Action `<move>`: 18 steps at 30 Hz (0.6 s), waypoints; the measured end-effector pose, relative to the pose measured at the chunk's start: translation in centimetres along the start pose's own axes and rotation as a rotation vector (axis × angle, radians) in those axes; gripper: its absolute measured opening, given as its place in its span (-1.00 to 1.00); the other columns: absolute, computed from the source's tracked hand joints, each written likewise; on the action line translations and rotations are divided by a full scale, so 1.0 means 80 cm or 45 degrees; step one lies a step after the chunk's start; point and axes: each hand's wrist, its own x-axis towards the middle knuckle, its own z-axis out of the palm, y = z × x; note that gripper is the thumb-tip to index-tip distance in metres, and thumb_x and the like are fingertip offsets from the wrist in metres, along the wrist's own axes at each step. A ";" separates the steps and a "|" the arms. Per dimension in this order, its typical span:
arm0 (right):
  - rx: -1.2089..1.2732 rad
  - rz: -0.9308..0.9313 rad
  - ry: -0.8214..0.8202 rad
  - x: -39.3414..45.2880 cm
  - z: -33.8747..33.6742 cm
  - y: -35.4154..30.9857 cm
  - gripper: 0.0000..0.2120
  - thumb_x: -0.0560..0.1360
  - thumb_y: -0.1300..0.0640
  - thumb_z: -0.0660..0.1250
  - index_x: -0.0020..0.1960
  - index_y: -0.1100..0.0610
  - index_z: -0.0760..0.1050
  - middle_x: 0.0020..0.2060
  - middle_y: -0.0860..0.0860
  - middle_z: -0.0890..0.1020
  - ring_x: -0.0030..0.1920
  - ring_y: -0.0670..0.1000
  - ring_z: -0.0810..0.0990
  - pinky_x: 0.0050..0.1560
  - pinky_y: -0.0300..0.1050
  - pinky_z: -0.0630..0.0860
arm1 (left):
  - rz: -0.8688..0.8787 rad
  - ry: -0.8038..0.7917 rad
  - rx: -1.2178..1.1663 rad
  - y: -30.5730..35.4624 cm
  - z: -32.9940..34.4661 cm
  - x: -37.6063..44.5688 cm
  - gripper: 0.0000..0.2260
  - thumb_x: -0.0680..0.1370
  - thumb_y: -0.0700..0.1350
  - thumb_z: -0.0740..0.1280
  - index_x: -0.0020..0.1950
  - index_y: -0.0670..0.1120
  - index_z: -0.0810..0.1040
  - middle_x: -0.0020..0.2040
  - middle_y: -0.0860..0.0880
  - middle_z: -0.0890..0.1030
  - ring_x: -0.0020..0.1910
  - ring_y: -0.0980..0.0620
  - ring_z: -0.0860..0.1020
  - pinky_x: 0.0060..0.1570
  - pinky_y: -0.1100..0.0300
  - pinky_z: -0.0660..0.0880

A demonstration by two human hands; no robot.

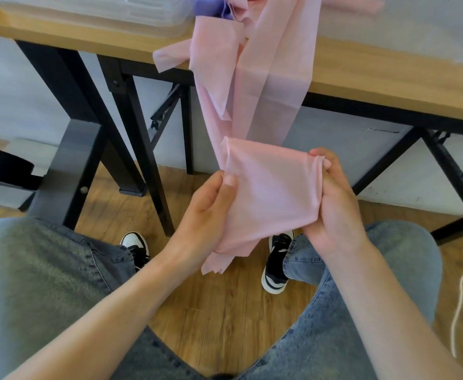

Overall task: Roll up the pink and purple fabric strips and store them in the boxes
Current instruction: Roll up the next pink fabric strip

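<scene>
Beyond the fingertips, above both hands: wooden table, black frame, edge facing the sitter. Item carries the stock still to be worked.

Farther from the fingers, at the table's back left: clear plastic boxes, stacked, blurred; whether lids are on cannot be told. Judged to be the store for finished rolls.

Running from the table edge down to the fingers: pink fabric strip, thin, slightly sheer, hanging slack with loose folds beside it. Its lower end is gathered between the hands as a flat, wide wrap, more a folded packet than a tight roll; a loose tail hangs below the palms.

Beside the pink heap on the table, well apart from the fingers: purple fabric, bunched, untouched.

At the wrap's left edge: left hand, thumb on top, fingers curled under, pinching the cloth.

At the wrap's right edge: right hand, fingers closed around the edge, thumb pressed on the gathered corner.

Handling note, as judgement: rolling is early, most of the strip unwound. Keep light tension on the hanging length, square both edges under the thumbs at each turn, tuck the loose tail inside, and tighten the core so the roll fits a box.
</scene>
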 end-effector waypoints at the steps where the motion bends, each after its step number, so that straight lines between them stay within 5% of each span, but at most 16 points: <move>1: -0.016 -0.005 -0.007 0.000 0.001 0.000 -0.87 0.67 0.16 0.23 -0.01 0.00 0.50 -0.17 -0.04 0.58 -0.16 -0.04 0.58 -0.20 -0.12 0.54 | 0.118 -0.115 0.063 0.002 -0.001 0.000 -0.73 0.66 0.08 0.20 0.31 0.01 0.46 0.14 0.06 0.66 0.12 -0.04 0.66 0.02 0.06 0.66; 5: -0.021 -0.047 -0.008 0.003 0.002 -0.005 -0.85 0.67 0.18 0.24 -0.02 -0.02 0.49 -0.21 -0.04 0.56 -0.20 -0.05 0.56 -0.24 -0.15 0.52 | 0.183 -0.435 0.459 -0.005 -0.012 0.000 -0.48 0.48 -0.08 0.55 0.38 0.07 0.45 0.15 0.16 0.62 0.17 0.03 0.62 0.10 0.10 0.64; 7: -0.040 -0.071 0.008 0.004 0.003 -0.008 -0.86 0.66 0.19 0.24 -0.01 0.00 0.49 -0.21 -0.03 0.55 -0.19 -0.06 0.56 -0.22 -0.15 0.51 | 0.142 -0.292 0.750 -0.019 -0.012 0.001 -0.50 0.47 -0.10 0.56 0.33 0.13 0.48 0.11 0.23 0.60 0.17 0.24 0.57 0.13 0.29 0.59; 12: -0.053 -0.076 0.010 0.002 0.005 -0.005 -0.82 0.68 0.18 0.22 -0.04 -0.02 0.51 -0.21 -0.02 0.52 -0.21 -0.03 0.51 -0.29 -0.12 0.44 | 0.079 0.089 0.774 -0.050 -0.007 0.004 -0.86 0.60 -0.13 0.42 -0.04 0.12 0.55 -0.19 0.17 0.63 -0.13 0.21 0.62 -0.20 0.43 0.55; 16: -0.081 -0.067 0.022 0.001 0.002 -0.008 -0.80 0.69 0.15 0.20 -0.04 -0.05 0.52 -0.24 -0.03 0.50 -0.25 0.00 0.48 -0.47 -0.17 0.33 | 0.210 0.263 0.883 -0.054 -0.003 0.005 -0.87 0.61 -0.14 0.38 0.07 0.08 0.51 -0.06 0.18 0.57 -0.04 0.17 0.56 -0.14 0.44 0.49; 18: -0.071 -0.075 0.015 0.002 0.000 -0.010 -0.81 0.70 0.14 0.20 -0.03 -0.04 0.51 -0.21 -0.02 0.52 -0.21 -0.01 0.52 -0.43 -0.15 0.40 | 0.116 0.304 0.673 -0.055 -0.005 0.011 -0.88 0.63 -0.12 0.37 0.12 0.07 0.55 0.03 0.17 0.60 0.05 0.16 0.58 0.01 0.35 0.55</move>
